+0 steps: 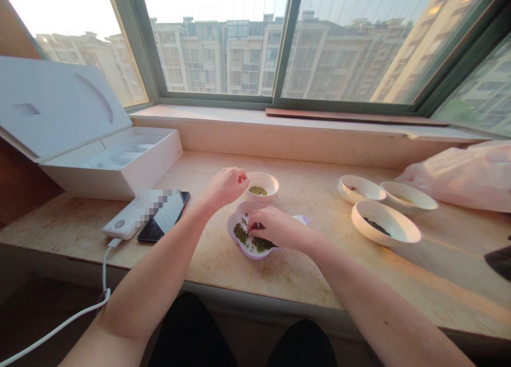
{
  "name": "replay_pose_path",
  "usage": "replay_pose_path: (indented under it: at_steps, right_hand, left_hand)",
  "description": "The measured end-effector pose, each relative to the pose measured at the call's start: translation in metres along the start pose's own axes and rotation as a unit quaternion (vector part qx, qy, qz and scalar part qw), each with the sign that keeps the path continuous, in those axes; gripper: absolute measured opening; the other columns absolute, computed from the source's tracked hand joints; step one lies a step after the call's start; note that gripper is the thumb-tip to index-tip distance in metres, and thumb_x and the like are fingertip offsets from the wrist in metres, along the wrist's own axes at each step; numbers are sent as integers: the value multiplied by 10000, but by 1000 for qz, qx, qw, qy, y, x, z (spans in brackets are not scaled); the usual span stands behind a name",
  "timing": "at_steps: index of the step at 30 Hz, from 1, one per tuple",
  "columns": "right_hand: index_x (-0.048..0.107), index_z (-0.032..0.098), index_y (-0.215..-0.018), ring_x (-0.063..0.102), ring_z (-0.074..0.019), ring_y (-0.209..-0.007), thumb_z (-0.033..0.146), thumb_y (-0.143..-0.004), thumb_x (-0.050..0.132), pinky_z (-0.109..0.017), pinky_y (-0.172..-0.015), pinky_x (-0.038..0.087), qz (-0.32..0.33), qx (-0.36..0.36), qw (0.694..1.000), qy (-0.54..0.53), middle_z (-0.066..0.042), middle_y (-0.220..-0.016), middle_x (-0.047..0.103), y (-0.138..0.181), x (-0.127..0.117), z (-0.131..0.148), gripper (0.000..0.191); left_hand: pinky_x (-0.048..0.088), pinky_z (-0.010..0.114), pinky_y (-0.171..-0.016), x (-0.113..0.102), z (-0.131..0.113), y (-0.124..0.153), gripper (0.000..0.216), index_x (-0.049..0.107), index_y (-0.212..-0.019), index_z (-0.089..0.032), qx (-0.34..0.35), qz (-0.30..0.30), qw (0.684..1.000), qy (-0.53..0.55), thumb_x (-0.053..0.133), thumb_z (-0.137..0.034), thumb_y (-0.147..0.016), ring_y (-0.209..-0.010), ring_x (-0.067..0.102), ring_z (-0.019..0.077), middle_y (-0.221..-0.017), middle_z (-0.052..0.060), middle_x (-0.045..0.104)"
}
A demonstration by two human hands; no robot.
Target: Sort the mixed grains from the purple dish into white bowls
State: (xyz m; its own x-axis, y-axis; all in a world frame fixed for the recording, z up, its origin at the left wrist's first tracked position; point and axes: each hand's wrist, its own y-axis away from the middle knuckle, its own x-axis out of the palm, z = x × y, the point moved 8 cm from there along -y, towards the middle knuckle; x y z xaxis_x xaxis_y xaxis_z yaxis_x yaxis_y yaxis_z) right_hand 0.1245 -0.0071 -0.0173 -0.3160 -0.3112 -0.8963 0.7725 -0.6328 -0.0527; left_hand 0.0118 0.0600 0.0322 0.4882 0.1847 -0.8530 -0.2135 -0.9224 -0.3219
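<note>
A lilac-rimmed dish (235, 236) holding small green beans sits on the stone sill in front of me. My right hand (275, 227) rests in the dish with its fingertips pinched together among the beans; what they hold is too small to make out. My left hand (225, 187) hovers at the rim of a small white bowl (268, 184) with green beans in it, fingers closed in a pinch over the bowl.
Three white bowls (385, 223) stand at the right, one with dark beans. A plastic bag (463, 175) lies far right. An open white box (107, 164), a power bank (123, 223) with cable and a phone (163, 218) are at the left.
</note>
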Motion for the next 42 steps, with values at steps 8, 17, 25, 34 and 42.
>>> replay_pose_path:
  at_steps: [8,17,25,34,42]
  right_hand:
    - [700,234,-778,686,-254,-872,170,-926,654,-382,-779,512,-7,37,999,37,-43,-877,751,1,4,-7,168]
    - [625,248,-904,657,-225,-862,270,-1030,509,-358,-753,493,-65,83,994,-42,-59,-932,722,7,-27,-14,173]
    - [589,224,-903,638,-206,-873,252,-1020,510,-317,-787,457,-259,162,952,-13,-61,-955,716,1,-76,-53,144]
    - [631,222,-903,656,-202,-948,216,-1033,509,-305,-812,474,-251,190,948,45,-79,-1090,730,-5,-73,-81,178]
    - [709,214,-1040,691,-220,-994,194,-1041,477,-320,-840,491,-276,186,943,32,-96,-1159,751,10,-72,-80,233]
  left_hand:
    - [352,285,-541,25,5,30,398,573,-544,-197,-36,290,956,-30,604,-383,-894,-514,549,147,-552,17,626]
    - [343,302,-569,14,-8,21,418,565,-532,-194,24,188,980,-57,593,-329,-927,-537,483,141,-566,17,600]
    - [457,297,-693,25,-57,34,240,750,-776,-187,162,172,971,-37,559,-137,-914,-728,651,170,-840,58,746]
    - [525,327,-907,57,-68,54,223,813,-1042,-251,233,273,933,-2,818,-306,-826,-1002,718,229,-1101,41,782]
    - [500,307,-907,62,-69,56,74,801,-903,-223,239,295,925,6,764,-189,-850,-998,704,221,-984,38,787]
